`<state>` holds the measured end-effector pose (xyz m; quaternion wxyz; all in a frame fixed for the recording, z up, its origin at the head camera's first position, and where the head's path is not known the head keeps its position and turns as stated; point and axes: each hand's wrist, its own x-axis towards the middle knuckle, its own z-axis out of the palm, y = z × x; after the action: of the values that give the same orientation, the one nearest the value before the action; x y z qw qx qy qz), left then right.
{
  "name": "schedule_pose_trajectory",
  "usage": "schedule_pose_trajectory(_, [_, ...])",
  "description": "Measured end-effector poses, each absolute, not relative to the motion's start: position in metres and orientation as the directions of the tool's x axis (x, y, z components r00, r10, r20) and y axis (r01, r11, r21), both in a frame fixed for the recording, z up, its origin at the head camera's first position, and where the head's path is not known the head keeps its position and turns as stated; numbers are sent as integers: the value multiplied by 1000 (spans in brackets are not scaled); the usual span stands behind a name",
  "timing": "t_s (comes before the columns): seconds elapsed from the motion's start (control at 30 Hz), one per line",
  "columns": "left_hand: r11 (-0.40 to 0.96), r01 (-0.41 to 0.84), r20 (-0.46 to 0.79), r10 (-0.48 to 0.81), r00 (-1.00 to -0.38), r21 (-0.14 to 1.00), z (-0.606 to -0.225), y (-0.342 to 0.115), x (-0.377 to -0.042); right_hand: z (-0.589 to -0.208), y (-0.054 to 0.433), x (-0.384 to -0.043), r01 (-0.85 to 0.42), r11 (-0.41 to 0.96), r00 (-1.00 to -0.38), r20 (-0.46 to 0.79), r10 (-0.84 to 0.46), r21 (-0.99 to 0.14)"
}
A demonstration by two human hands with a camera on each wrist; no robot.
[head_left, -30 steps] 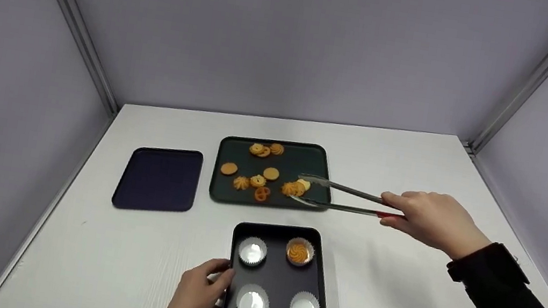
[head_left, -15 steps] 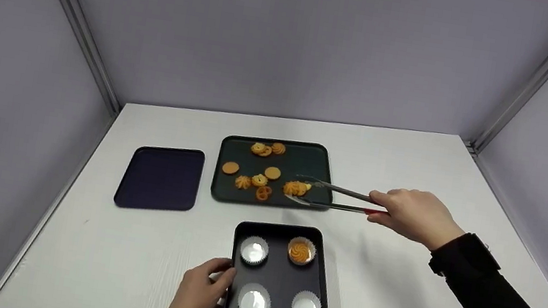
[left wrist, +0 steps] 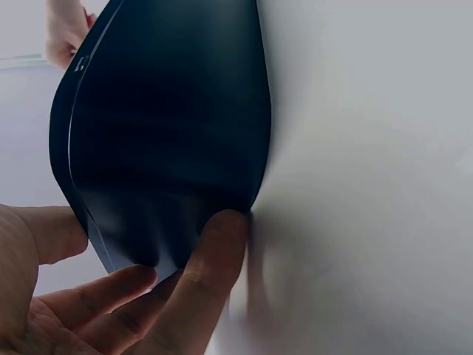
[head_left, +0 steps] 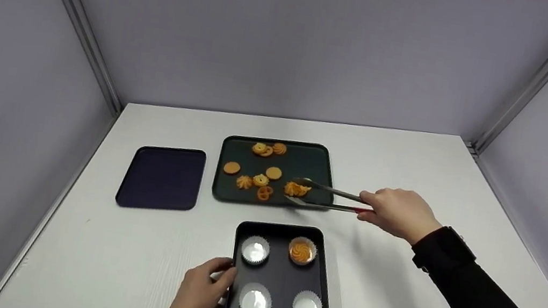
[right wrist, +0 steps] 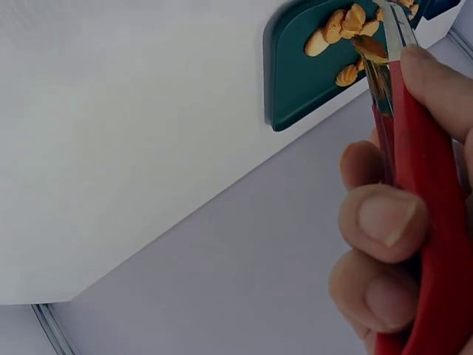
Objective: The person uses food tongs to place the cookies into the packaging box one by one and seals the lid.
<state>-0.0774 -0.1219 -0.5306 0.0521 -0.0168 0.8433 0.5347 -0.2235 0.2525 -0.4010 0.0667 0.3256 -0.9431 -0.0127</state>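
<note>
In the head view my right hand (head_left: 398, 212) grips metal tongs (head_left: 336, 191) with red handles, one handle filling the right wrist view. The tongs' tips reach over the right part of a dark green tray (head_left: 283, 147), one tip on each side of a small cluster of golden cookies (head_left: 296, 189). Whether they touch these is unclear. At the front, my left hand (head_left: 199, 289) holds the left side of a deep black baking tin (head_left: 281, 285), thumb and fingers against its wall and rim. Inside stand several white paper cups (head_left: 255, 302); the far right one contains a swirled cookie (head_left: 302, 251).
More cookies (head_left: 244, 182) and a small pretzel (head_left: 264, 193) lie on the green tray. To its left is a flat dark purple tray (head_left: 161, 179) on the white table (head_left: 139, 253). Grey panels (head_left: 301, 44) enclose the table at the back and sides.
My right hand has moved left, carrying the tongs a little farther over the cookie cluster. The gap between the tongs' tips has narrowed. My left hand stays at the tin.
</note>
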Motion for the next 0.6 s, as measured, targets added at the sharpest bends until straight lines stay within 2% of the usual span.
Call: schedule_pose_trajectory(0.6, [381,-135,-159,32,-987,915,-529,-121,-78,-411,247,-229,-591,802,-792,130,-597,87])
